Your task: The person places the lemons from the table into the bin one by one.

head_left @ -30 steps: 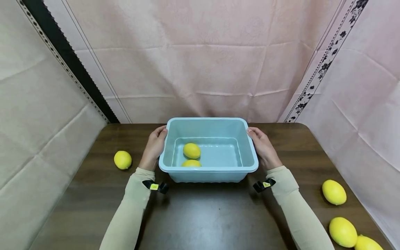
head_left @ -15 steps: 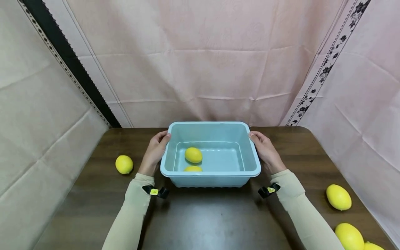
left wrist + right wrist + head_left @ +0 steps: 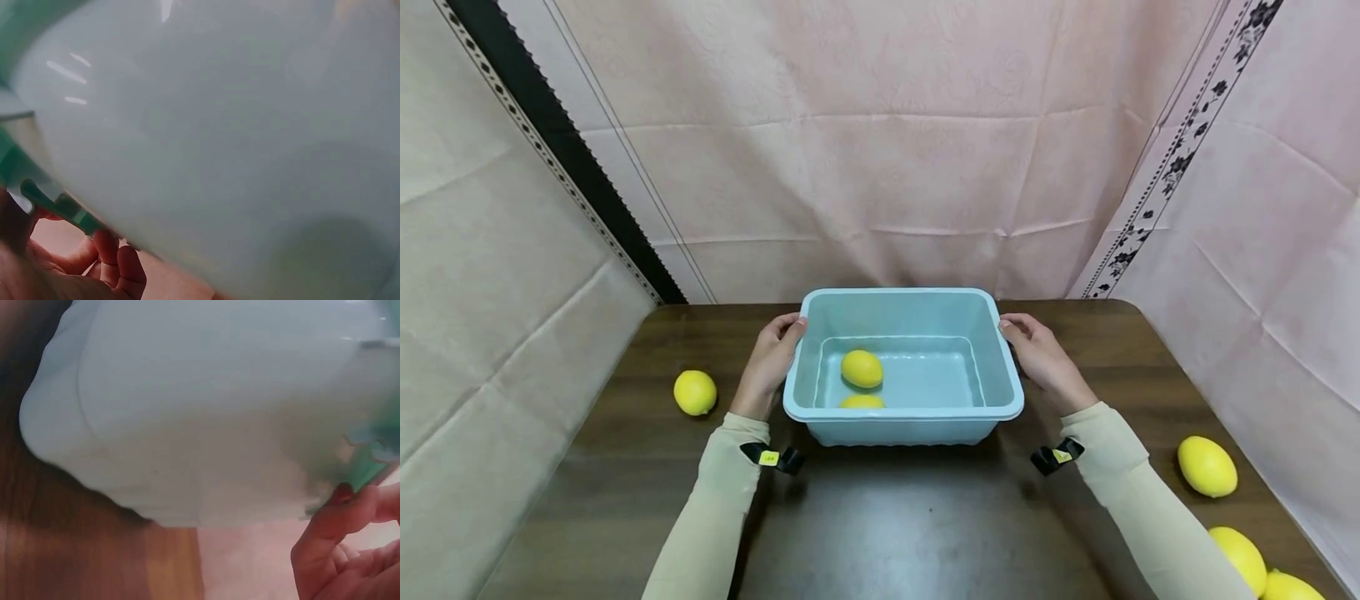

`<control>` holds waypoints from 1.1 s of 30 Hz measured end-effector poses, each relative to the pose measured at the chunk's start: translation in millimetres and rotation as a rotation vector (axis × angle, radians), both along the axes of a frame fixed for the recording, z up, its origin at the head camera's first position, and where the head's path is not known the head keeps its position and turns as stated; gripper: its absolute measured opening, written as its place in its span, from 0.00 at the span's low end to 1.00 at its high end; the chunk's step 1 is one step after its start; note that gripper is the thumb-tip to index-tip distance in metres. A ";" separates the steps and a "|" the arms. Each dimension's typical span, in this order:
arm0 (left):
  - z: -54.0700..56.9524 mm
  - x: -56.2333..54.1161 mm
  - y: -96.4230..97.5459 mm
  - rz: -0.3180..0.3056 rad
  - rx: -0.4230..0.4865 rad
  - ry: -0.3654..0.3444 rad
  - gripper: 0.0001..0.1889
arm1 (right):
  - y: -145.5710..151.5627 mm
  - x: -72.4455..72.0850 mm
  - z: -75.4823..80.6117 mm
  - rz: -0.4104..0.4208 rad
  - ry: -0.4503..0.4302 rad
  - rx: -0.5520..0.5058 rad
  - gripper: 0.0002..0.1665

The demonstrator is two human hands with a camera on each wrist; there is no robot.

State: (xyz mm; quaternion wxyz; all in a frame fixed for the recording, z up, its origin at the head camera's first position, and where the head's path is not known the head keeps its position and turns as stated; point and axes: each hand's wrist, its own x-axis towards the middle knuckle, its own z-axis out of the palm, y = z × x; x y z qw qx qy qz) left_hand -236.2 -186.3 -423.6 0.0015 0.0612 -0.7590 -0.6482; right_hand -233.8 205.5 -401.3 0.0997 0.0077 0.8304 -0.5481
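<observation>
In the head view a light blue plastic basin [image 3: 913,427] stands at the far middle of the table. A lemon [image 3: 862,368] lies inside its left part, with a second lemon [image 3: 862,402] partly hidden behind the front rim. My left hand [image 3: 769,362] grips the basin's left rim, thumb on top. On the opposite side my right hand [image 3: 1042,360] holds the right rim. Both wrist views are mostly filled by the basin's pale wall [image 3: 206,144]; curled fingers [image 3: 334,528] show under the rim in the right wrist view.
A lemon [image 3: 695,392] sits left of the left hand. At the right edge lie another lemon [image 3: 1207,467] and two more lemons [image 3: 1238,557], touching or close together. Cloth hangings [image 3: 887,167] rise behind the brown wooden table [image 3: 880,533] and along both sides.
My right wrist and forearm have swung outward to the right, while the fingers stay at the rim. The basin, the lemons and my left hand keep nearly the same places.
</observation>
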 end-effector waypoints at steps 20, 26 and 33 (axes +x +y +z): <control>-4.1 3.8 -5.5 0.023 0.043 -0.025 0.26 | 27.5 38.9 19.4 0.072 0.235 0.356 0.29; -3.5 1.2 0.5 0.006 0.053 -0.018 0.26 | 45.7 56.6 21.9 0.081 0.315 0.552 0.30; -2.0 3.0 1.0 0.002 0.075 -0.018 0.26 | 63.3 72.5 19.4 0.067 0.419 0.704 0.30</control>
